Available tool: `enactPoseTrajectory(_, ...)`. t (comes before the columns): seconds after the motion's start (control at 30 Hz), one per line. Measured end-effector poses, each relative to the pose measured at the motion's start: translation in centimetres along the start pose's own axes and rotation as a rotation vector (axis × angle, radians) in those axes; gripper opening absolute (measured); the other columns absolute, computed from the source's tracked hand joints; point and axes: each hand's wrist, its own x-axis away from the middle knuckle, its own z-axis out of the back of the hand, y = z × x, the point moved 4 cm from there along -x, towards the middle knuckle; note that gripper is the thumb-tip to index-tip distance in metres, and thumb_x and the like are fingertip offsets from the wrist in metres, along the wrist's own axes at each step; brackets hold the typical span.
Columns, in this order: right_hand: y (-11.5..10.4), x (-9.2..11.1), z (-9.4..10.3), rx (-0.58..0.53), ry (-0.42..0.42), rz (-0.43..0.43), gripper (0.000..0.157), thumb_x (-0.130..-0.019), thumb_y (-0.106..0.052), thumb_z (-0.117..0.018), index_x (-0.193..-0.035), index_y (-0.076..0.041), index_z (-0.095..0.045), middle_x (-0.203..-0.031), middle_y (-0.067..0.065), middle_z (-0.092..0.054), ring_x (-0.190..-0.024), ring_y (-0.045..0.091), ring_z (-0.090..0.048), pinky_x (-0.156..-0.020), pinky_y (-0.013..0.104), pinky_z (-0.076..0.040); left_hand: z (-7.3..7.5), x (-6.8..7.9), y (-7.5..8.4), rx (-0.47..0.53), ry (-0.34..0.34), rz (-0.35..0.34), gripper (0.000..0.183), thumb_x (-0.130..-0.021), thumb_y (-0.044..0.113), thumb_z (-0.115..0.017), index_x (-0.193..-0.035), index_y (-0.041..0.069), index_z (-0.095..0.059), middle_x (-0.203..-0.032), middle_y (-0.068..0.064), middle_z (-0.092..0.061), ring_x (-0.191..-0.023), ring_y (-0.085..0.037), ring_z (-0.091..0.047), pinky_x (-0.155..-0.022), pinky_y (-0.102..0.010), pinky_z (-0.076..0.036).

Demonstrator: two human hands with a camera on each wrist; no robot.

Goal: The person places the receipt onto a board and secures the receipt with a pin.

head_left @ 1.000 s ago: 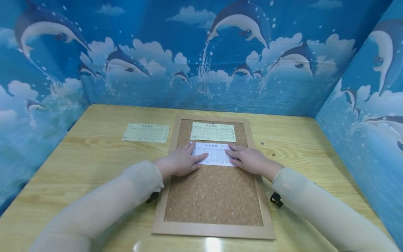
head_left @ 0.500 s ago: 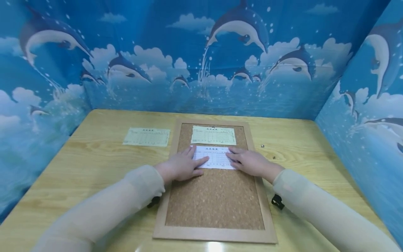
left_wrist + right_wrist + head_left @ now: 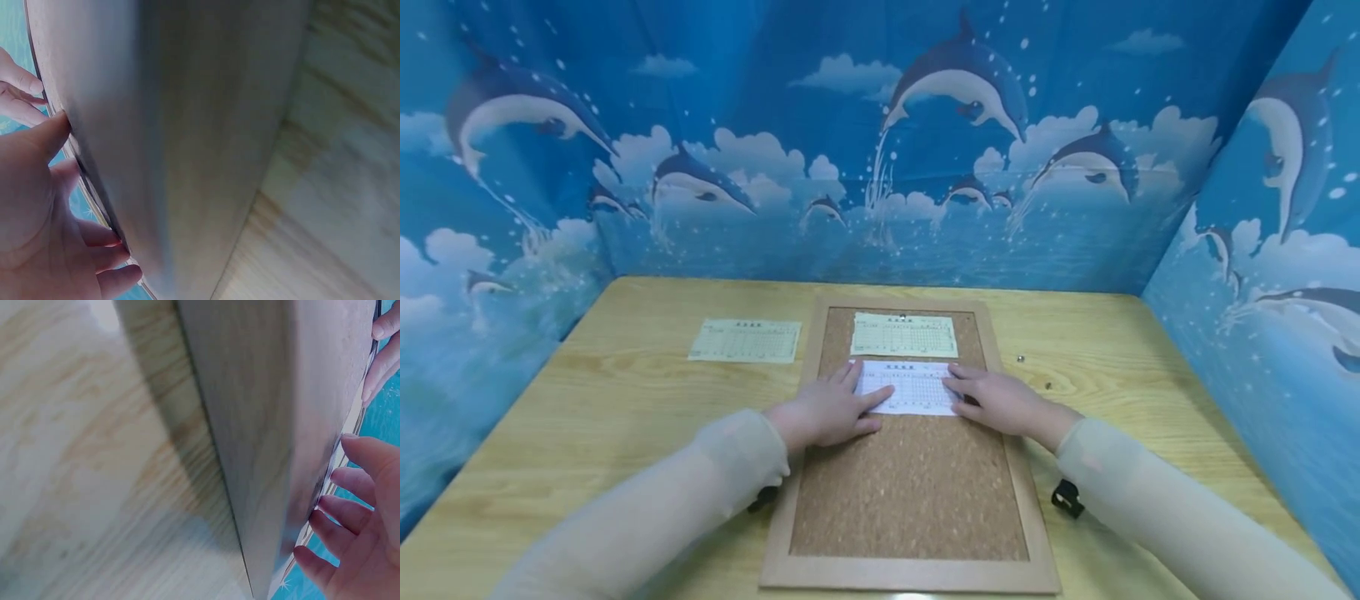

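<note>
A white printed form slip point(image 3: 917, 388) lies flat on the framed cork board point(image 3: 910, 500), just below a pale green slip point(image 3: 904, 337) of the same layout. My left hand point(image 3: 831, 407) rests on the white slip's left end with fingers spread. At its right end, the fingers of my right hand point(image 3: 1000, 400) press the paper down. In the left wrist view, the left hand point(image 3: 50, 212) has its fingertips against the board surface. The right wrist view likewise has the right hand point(image 3: 359, 519) with fingertips touching the board.
Another green slip point(image 3: 745, 341) lies on the wooden table left of the board. A small metallic pin point(image 3: 1020, 358) and a second small pin point(image 3: 1048, 386) sit right of the board. A shiny pin point(image 3: 902, 317) shows at the green slip's top edge. A dolphin-print curtain point(image 3: 880, 208) surrounds the table.
The whole head view has shifted, so the board and hands appear lower in it. Both hands stay on the white slip, which keeps its place on the cork.
</note>
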Motion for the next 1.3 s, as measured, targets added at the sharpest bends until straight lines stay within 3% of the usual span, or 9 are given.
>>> enactPoseTrajectory(0.27, 0.8, 0.3, 0.3, -0.080, 0.032, -0.036, 0.048, -0.095, -0.029, -0.055, -0.136, -0.004, -0.047, -0.141, 0.015, -0.042, -0.126, 0.032, -0.043, -0.097, 0.047, -0.039, 0.0, 0.0, 0.0, -0.030, -0.010, -0.005, 0.057, -0.095, 0.058, -0.031, -0.148, 0.041, -0.016, -0.154, -0.020, 0.001, -0.140, -0.035, -0.003, -0.108, -0.050, -0.020)
enactPoseTrajectory(0.43, 1.7, 0.5, 0.5, -0.259, 0.110, -0.055, 0.044, -0.094, -0.024, -0.057, -0.132, -0.003, -0.052, -0.131, 0.015, -0.053, -0.120, 0.032, -0.049, -0.096, 0.047, -0.040, 0.0, -0.1, 0.0, -0.048, -0.028, 0.001, 0.057, -0.095, 0.058, -0.030, -0.147, 0.041, -0.014, -0.154, -0.019, 0.001, -0.140, -0.034, -0.003, -0.109, -0.048, -0.017)
enactPoseTrajectory(0.7, 4.3, 1.2, 0.8, -0.488, 0.187, -0.175, 0.036, -0.093, -0.019, -0.058, -0.125, -0.002, -0.058, -0.120, 0.015, -0.060, -0.111, 0.032, -0.055, -0.089, 0.046, -0.046, 0.4, -0.2, 0.1, -0.066, -0.023, -0.011, 0.057, -0.095, 0.058, -0.029, -0.148, 0.041, -0.014, -0.154, -0.020, 0.001, -0.140, -0.035, -0.004, -0.109, -0.049, -0.019)
enactPoseTrajectory(0.93, 6.4, 2.3, 1.1, -0.544, 0.249, -0.265, 0.036, -0.095, -0.020, -0.056, -0.123, 0.002, -0.059, -0.120, 0.020, -0.059, -0.107, 0.033, -0.055, -0.085, 0.044, -0.047, 0.3, 0.0, 0.2, -0.062, -0.036, 0.007, 0.057, -0.095, 0.058, -0.030, -0.147, 0.041, -0.015, -0.154, -0.020, -0.001, -0.140, -0.035, -0.004, -0.109, -0.049, -0.019)
enactPoseTrajectory(1.3, 9.0, 4.1, 1.8, -0.610, 0.296, -0.397, 0.041, -0.097, -0.026, -0.051, -0.126, 0.003, -0.056, -0.125, 0.023, -0.055, -0.115, 0.036, -0.050, -0.088, 0.046, -0.044, 0.5, 0.2, 0.3, -0.059, -0.029, -0.002, 0.057, -0.096, 0.057, -0.029, -0.148, 0.039, -0.015, -0.154, -0.021, -0.001, -0.140, -0.035, -0.004, -0.108, -0.050, -0.020)
